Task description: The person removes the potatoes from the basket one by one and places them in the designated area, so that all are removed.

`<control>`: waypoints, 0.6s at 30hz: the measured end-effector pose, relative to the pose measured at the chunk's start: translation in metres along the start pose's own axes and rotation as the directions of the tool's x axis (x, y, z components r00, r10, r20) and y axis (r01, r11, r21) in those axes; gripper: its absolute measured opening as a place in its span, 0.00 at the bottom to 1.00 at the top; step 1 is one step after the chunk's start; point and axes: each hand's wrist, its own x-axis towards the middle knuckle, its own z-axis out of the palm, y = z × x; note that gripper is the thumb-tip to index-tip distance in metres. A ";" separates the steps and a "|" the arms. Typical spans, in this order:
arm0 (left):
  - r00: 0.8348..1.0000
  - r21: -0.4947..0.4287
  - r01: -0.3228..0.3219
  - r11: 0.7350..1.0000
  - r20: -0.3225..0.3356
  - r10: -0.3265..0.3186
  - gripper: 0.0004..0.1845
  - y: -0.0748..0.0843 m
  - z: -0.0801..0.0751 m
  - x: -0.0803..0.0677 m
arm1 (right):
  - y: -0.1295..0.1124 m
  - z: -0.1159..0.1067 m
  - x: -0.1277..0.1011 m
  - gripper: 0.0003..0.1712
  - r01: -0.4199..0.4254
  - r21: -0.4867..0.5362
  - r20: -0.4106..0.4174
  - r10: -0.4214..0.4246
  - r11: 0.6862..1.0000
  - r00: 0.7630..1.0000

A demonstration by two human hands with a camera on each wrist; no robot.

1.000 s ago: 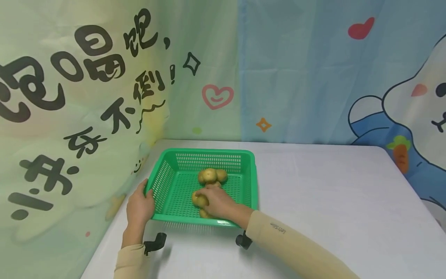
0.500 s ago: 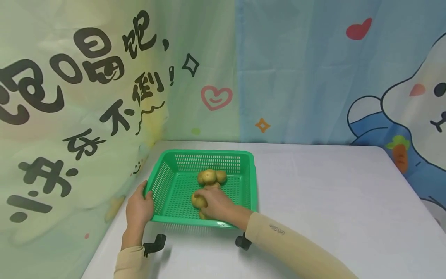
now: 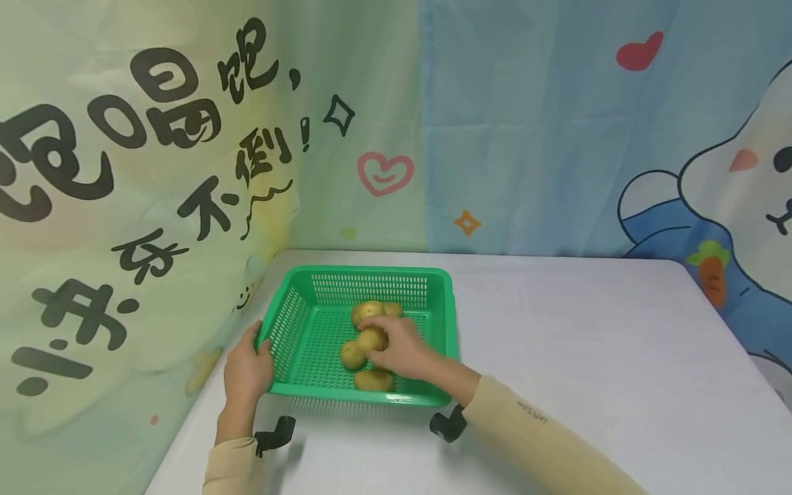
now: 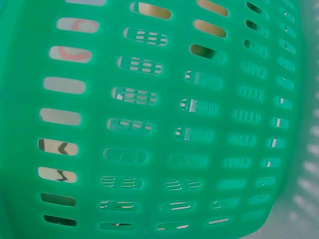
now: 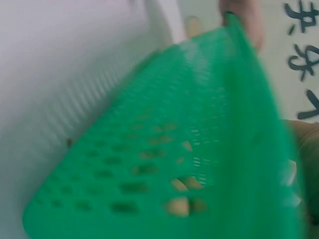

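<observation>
A green slotted plastic basket [image 3: 322, 394] holds several potatoes. My left hand [image 3: 247, 371] grips its left rim, thumb on the near side. Inside the basket, my right hand [image 3: 405, 349] pinches a potato [image 3: 371, 339] between thumb and fingers. Another potato [image 3: 353, 355] lies just left of the pinched one, and an oblong potato [image 3: 374, 381] rests by the front wall. Toward the back sits a cluster of potatoes [image 3: 369, 311], partly covered by the right hand. The left wrist view is filled by the slotted basket wall [image 4: 164, 144]; the right wrist view is blurred by the basket's side [image 5: 199, 124].
The basket stands at the left part of a white table [image 3: 588, 357]. A printed curtain [image 3: 526, 137] hangs behind the table and along its left side. Black wrist-camera mounts [image 3: 276, 432] sit below both hands.
My right hand has moved up and to the right inside the basket with a potato in its fingers, uncovering the oblong potato at the front. The left hand stays on the rim.
</observation>
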 end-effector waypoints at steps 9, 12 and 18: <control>1.000 0.007 0.009 1.000 -0.016 -0.009 0.25 0.000 0.001 0.001 | 0.010 -0.045 -0.017 0.25 -0.067 0.134 -0.078 0.078 0.989 0.994; 1.000 0.010 0.006 1.000 -0.016 -0.006 0.25 -0.001 0.001 0.001 | 0.018 -0.054 -0.025 0.24 -0.108 0.139 -0.118 0.125 0.984 0.985; 1.000 -0.002 0.005 1.000 -0.001 -0.005 0.25 0.001 0.000 0.000 | 0.031 -0.067 -0.040 0.25 -0.091 0.162 -0.195 0.122 0.983 0.973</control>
